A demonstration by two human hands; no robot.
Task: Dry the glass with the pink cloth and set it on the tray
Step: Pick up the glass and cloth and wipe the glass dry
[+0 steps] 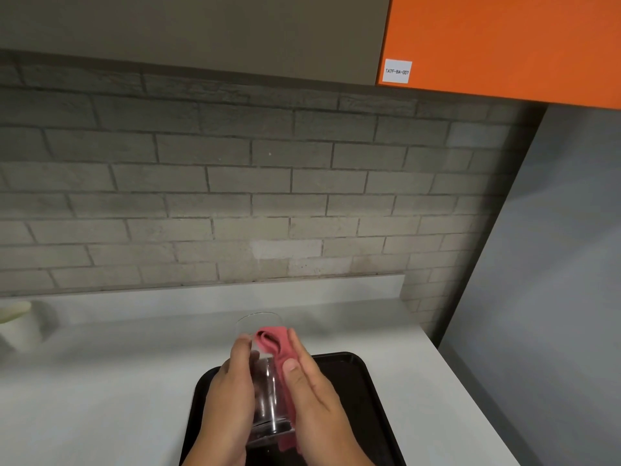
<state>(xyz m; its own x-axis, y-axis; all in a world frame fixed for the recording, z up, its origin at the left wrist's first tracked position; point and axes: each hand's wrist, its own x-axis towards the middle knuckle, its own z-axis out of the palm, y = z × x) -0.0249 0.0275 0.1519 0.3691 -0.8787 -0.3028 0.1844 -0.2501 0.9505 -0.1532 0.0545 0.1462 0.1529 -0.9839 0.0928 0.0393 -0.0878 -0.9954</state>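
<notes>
Head view | my left hand [232,395] fingers grasp the clear tall drinking glass [265,381], mouth tilted away | my right hand [311,395] fingers press the pink cloth [277,343] on its side | black rectangular tray [366,398] directly below, on the worktop [100,381].

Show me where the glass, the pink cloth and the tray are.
glass [267,398]: head view, clear side wall between the hands.
pink cloth [274,341]: head view, bunched fold near the rim.
black tray [361,375]: head view, right rim.
</notes>
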